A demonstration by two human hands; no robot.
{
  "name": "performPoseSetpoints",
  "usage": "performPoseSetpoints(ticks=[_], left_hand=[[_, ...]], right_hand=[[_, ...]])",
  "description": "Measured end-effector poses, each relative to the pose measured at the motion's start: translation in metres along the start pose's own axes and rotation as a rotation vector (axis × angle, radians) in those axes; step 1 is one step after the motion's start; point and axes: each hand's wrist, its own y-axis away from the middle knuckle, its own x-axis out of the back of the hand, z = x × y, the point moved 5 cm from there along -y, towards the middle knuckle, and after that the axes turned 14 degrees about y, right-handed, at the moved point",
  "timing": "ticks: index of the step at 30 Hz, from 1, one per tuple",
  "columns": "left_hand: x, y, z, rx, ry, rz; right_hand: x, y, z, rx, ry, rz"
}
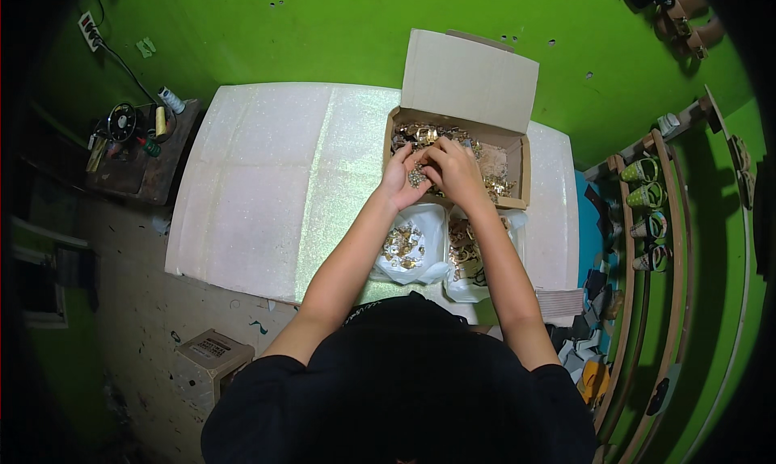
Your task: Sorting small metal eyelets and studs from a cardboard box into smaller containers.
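My left hand [398, 181] is cupped over the near left part of an open cardboard box [524, 173], palm turned up. A small heap of shiny metal pieces [416, 176] lies in that palm. Close beside it, my right hand [455, 170] has its fingers bent in toward the heap, thumb and fingertips drawn together; what they pinch, if anything, is too small to make out. Inside the box are many gold and silver metal fittings [501, 187]. Nearer me stand two containers lined with white plastic: the left one [439, 221] holds small gold-coloured pieces [403, 247], the right one [464, 289] darker metal pieces.
The box's raised lid [469, 76] leans up toward the green wall [356, 27]. Pale glittery sheeting covers the table [250, 181]. A sewing machine table [153, 169] with thread spools stands at left, a carton [212, 355] on the floor, and a shoe rack [647, 193] at right.
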Motion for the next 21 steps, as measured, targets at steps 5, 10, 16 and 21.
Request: performPoseSetpoints(ticks=[5, 10, 16, 21], left_hand=[[0.006, -0.004, 0.001, 0.014, -0.004, -0.024], [-0.013, 0.004, 0.000, 0.000, -0.005, -0.023], [-0.017, 0.008, 0.001, -0.005, 0.002, -0.007], [-0.006, -0.001, 0.003, 0.016, 0.036, -0.116]], right_hand=[[0.000, 0.000, 0.000, 0.001, 0.004, -0.033], [0.000, 0.002, -0.001, 0.072, 0.006, 0.011], [-0.001, 0.003, 0.001, 0.019, 0.002, 0.062], [-0.002, 0.008, 0.009, -0.141, -0.308, 0.078]])
